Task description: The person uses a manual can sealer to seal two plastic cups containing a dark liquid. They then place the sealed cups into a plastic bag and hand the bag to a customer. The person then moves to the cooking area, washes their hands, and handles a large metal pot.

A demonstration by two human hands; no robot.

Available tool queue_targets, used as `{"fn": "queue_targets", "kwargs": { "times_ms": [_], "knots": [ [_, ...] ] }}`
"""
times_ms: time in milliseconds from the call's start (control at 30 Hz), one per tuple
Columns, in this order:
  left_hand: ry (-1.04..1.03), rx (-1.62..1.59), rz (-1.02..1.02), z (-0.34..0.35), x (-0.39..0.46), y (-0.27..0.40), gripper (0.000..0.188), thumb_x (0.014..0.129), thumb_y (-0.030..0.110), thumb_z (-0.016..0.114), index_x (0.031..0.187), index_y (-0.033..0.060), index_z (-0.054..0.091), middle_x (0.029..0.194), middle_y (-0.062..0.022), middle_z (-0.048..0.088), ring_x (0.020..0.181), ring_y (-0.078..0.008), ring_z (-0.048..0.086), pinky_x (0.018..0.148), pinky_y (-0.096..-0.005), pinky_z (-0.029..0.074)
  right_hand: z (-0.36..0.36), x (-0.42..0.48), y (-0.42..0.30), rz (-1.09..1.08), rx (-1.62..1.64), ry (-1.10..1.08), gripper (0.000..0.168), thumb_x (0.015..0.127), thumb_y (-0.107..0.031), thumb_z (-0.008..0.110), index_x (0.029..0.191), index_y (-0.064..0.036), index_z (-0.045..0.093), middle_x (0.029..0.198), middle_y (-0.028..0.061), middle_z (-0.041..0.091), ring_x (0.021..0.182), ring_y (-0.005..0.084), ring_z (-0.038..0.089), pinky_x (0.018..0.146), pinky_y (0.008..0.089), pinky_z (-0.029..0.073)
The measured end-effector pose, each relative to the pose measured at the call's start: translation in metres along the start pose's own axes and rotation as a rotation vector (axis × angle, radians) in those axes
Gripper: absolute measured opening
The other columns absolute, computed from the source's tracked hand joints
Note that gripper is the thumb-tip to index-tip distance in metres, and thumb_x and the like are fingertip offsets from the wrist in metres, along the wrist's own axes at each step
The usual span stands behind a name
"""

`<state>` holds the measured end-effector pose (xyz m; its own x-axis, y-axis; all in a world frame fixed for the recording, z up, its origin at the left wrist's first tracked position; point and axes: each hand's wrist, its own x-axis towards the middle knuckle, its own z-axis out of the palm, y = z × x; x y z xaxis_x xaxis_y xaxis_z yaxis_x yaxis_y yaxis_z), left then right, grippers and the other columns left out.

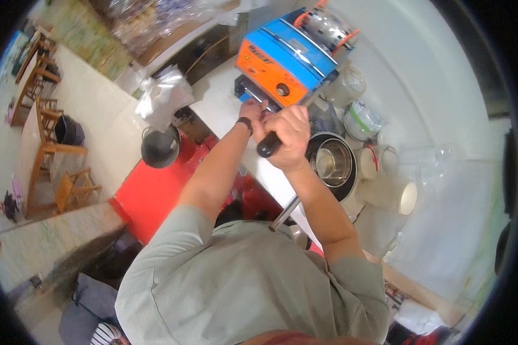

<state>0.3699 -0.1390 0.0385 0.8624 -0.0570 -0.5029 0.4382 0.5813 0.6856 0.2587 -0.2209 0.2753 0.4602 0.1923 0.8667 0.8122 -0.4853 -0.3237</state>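
Note:
On the white counter stands a blue-and-orange machine (280,60) that looks like a cup sealer, with a dial and a lit green lamp on its front. My right hand (292,131) is wrapped around a lever's black handle (269,144), whose rounded end sticks out towards me. Close beside it, my left hand (254,111), with a dark band on the wrist, reaches to the metal-edged tray (259,95) at the machine's lower front. Its fingers are partly covered by my right hand, so whether they grip anything does not show.
Right of my forearm, a steel pot (330,161) sits inside a dark round vessel. Stacked cups (390,196), a clear jar (349,88) and a green-banded bowl (362,120) line the wall side. A metal bar (285,213) projects towards my body. Left are a plastic bag (166,95) and a dark bin (160,148).

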Motion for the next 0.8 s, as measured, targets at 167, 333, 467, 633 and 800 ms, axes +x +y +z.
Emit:
{"fn": "queue_targets", "kwargs": {
  "times_ms": [167,333,467,633,800],
  "knots": [
    [0.019,-0.102,0.016,0.005,-0.011,0.012,0.018,0.092,0.001,0.064,0.102,0.0038,0.049,0.088,-0.0114,0.061,0.067,-0.025,0.065,0.063,-0.044,0.064,-0.035,0.053,0.012,0.266,-0.072,-0.048,0.024,0.078,-0.008,0.078,0.069,-0.009,0.056,0.068,0.0011,0.054,0.069,0.0131,0.053,0.069,0.028,0.04],
    [0.055,-0.062,-0.066,0.023,-0.017,0.014,0.02,0.094,0.004,0.063,0.109,0.0046,0.05,0.097,-0.0095,0.061,0.075,-0.0221,0.064,0.071,-0.0411,0.063,-0.122,0.19,0.175,0.655,0.058,0.333,0.033,0.094,-0.026,0.063,0.107,0.004,0.061,0.095,0.0131,0.067,0.085,0.0212,0.064,0.077,0.0346,0.05],
    [0.017,-0.074,-0.071,0.008,-0.021,0.012,0.015,0.095,0.007,0.063,0.105,0.0047,0.052,0.101,-0.0097,0.06,0.081,-0.0211,0.064,0.073,-0.0385,0.063,-0.143,0.164,0.169,0.629,-0.536,-0.01,0.049,0.094,-0.019,0.064,0.135,0.005,0.05,0.119,0.0151,0.067,0.103,0.017,0.065,0.091,0.0289,0.049],
    [0.045,-0.058,-0.048,-0.036,-0.054,0.007,0.012,0.094,0.006,0.064,0.095,0.0046,0.052,0.095,-0.0076,0.059,0.084,-0.0207,0.062,0.082,-0.0402,0.061,-0.125,0.066,0.078,0.605,-0.159,-0.303,0.052,0.094,-0.012,0.062,0.143,-0.002,0.047,0.129,0.0136,0.063,0.106,0.0175,0.064,0.09,0.03,0.051],
    [0.027,-0.068,-0.023,-0.084,-0.101,0.005,0.012,0.094,0.006,0.065,0.091,0.0065,0.052,0.092,-0.0051,0.059,0.086,-0.0188,0.061,0.083,-0.039,0.059,-0.082,-0.027,0.04,0.733,0.039,-0.527,0.056,0.086,-0.016,0.073,0.137,-0.002,0.053,0.123,0.0174,0.065,0.099,0.0219,0.069,0.083,0.0337,0.056]
  ]
}}
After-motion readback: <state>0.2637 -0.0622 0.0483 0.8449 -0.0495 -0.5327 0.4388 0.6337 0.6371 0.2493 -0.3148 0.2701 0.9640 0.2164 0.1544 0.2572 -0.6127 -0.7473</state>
